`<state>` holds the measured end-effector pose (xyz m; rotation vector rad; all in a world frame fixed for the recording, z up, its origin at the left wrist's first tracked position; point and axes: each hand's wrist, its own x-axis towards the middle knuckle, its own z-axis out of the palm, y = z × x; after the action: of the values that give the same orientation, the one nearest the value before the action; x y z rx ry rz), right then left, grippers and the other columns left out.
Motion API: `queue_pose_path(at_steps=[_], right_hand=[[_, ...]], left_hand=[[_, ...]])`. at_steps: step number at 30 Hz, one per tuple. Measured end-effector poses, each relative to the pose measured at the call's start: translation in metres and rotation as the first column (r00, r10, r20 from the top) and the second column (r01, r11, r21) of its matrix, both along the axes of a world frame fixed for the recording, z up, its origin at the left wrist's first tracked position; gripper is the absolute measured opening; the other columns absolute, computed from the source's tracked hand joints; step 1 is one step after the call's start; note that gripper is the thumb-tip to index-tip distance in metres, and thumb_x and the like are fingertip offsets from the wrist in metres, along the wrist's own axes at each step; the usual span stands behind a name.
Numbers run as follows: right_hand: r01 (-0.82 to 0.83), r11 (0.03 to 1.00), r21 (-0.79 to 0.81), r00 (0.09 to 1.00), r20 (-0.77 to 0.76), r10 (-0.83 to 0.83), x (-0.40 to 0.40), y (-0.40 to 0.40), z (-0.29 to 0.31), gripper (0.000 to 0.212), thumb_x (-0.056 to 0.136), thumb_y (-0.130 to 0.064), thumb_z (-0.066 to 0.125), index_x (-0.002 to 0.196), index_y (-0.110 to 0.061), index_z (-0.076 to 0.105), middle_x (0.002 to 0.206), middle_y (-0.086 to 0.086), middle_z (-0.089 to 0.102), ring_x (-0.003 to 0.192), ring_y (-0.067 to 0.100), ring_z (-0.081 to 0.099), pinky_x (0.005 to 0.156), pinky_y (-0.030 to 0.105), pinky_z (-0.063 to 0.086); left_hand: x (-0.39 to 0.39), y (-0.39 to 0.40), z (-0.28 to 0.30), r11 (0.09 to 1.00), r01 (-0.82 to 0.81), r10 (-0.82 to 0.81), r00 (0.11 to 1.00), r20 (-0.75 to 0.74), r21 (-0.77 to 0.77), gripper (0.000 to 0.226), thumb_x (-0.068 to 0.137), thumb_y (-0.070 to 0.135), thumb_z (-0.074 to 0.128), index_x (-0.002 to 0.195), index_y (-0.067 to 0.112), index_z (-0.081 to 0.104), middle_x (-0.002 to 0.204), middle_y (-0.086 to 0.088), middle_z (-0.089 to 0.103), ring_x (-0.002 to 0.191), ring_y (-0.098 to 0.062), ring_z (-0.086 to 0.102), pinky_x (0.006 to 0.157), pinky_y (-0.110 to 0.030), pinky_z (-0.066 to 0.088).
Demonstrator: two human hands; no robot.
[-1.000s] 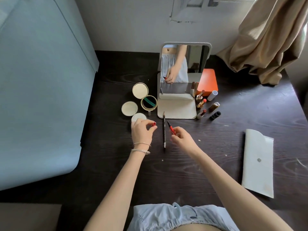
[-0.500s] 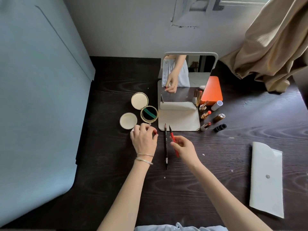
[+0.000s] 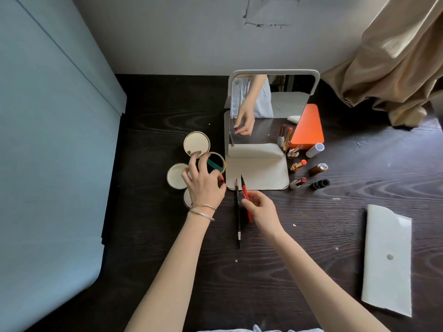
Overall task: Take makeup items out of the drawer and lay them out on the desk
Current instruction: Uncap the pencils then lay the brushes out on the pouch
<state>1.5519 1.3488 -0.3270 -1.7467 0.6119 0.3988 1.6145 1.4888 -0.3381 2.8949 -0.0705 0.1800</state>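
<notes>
My right hand (image 3: 260, 208) pinches the red pencil (image 3: 247, 200) — tip pointing away from me, onto the front edge of the mirror base (image 3: 257, 172), tail end sticking out under my palm. Black pencil (image 3: 237, 212) lies flat on the desk (image 3: 311, 259) just left of it, roughly parallel, between my two hands.

My left hand (image 3: 203, 185) is held open, fingers spread over the compacts, not gripping anything. Index fingertip sits at the open compact (image 3: 212, 162) — gold rim, green strip inside — with its raised lid (image 3: 196, 144) just beyond my fingertips. A round cream puff (image 3: 176, 176) lies left of my fingers, partly under them. Another round piece (image 3: 187, 197) is mostly hidden under my palm; can't tell what it is.

Right of my right hand, past the mirror base: three open lipsticks (image 3: 298, 165), a gold-capped tube (image 3: 318, 168), a black cap (image 3: 320, 184), a white cap (image 3: 314, 150), all well apart from my fingers. Orange case (image 3: 309, 125) behind them, beside the mirror (image 3: 271, 106), which shows my right hand reflected.

White pouch (image 3: 386, 257) lies far right, near the desk edge. Tan curtain (image 3: 395, 63) hangs over the far right corner.
</notes>
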Motion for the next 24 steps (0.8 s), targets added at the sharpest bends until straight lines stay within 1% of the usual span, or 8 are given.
queue_pose_path(at_steps=[2,3,7,12,16,20,24], right_hand=[[-0.002,1.0,-0.009,1.0,-0.006,0.002,0.001,0.001,-0.002,0.02,0.09,-0.013,0.06,0.11,-0.014,0.063,0.102,0.0,0.065,0.098,0.015,0.061,0.089,0.029,0.048],[0.0,1.0,-0.014,1.0,-0.007,0.0,0.001,0.001,-0.003,0.02,0.09,-0.012,0.059,0.11,-0.013,0.063,0.101,0.0,0.065,0.097,0.015,0.061,0.088,0.029,0.049],[0.015,0.999,-0.04,1.0,-0.003,-0.015,0.001,0.003,-0.004,0.022,0.09,-0.011,0.059,0.111,-0.011,0.063,0.097,-0.001,0.064,0.091,0.011,0.058,0.075,0.015,0.043],[0.005,0.998,-0.067,1.0,-0.03,-0.007,0.0,0.002,-0.007,0.017,0.088,-0.011,0.062,0.105,-0.013,0.063,0.093,-0.001,0.064,0.087,0.009,0.059,0.073,0.015,0.043],[0.0,0.993,-0.117,0.999,-0.034,-0.004,-0.003,0.002,-0.009,0.017,0.087,-0.012,0.064,0.103,-0.013,0.062,0.089,-0.003,0.063,0.086,0.009,0.058,0.076,0.017,0.043],[-0.013,0.986,-0.164,0.999,-0.052,0.004,-0.005,0.002,-0.013,0.018,0.085,-0.015,0.067,0.103,-0.014,0.064,0.089,-0.001,0.063,0.088,0.014,0.06,0.084,0.029,0.05],[-0.021,0.987,-0.162,0.997,-0.07,0.01,-0.005,0.002,-0.014,0.02,0.085,-0.014,0.066,0.105,-0.012,0.065,0.086,-0.002,0.061,0.087,0.014,0.06,0.084,0.027,0.049]], left_hand=[[0.001,0.001,-0.002,1.0,0.001,-0.001,1.0,-0.025,0.006,0.016,0.058,0.032,0.08,0.062,0.025,0.066,0.137,-0.002,0.05,0.134,-0.029,0.028,0.093,-0.048,0.034],[0.001,0.001,-0.002,1.0,0.004,-0.004,0.999,-0.043,0.01,0.016,0.059,0.032,0.08,0.063,0.025,0.067,0.138,-0.002,0.049,0.134,-0.029,0.028,0.095,-0.048,0.033],[0.002,0.001,-0.005,1.0,0.002,0.0,0.996,-0.093,0.018,0.014,0.062,0.031,0.078,0.068,0.024,0.068,0.14,-0.002,0.047,0.137,-0.03,0.026,0.099,-0.048,0.029],[0.003,0.0,-0.007,0.999,-0.018,0.022,0.993,-0.115,0.039,0.013,0.065,0.031,0.077,0.071,0.023,0.068,0.14,-0.002,0.047,0.136,-0.029,0.024,0.1,-0.048,0.029],[0.003,0.0,-0.007,0.998,-0.015,0.024,0.987,-0.158,0.055,0.014,0.068,0.032,0.076,0.076,0.023,0.069,0.141,-0.002,0.045,0.137,-0.029,0.024,0.102,-0.049,0.027],[0.002,0.001,-0.007,0.997,-0.021,0.032,0.986,-0.165,0.07,0.014,0.068,0.032,0.076,0.077,0.023,0.068,0.138,-0.002,0.047,0.136,-0.029,0.026,0.1,-0.049,0.027],[0.002,0.002,-0.007,0.996,-0.034,0.045,0.99,-0.135,0.081,0.014,0.066,0.03,0.077,0.075,0.022,0.068,0.134,-0.004,0.05,0.133,-0.031,0.031,0.098,-0.05,0.031]])
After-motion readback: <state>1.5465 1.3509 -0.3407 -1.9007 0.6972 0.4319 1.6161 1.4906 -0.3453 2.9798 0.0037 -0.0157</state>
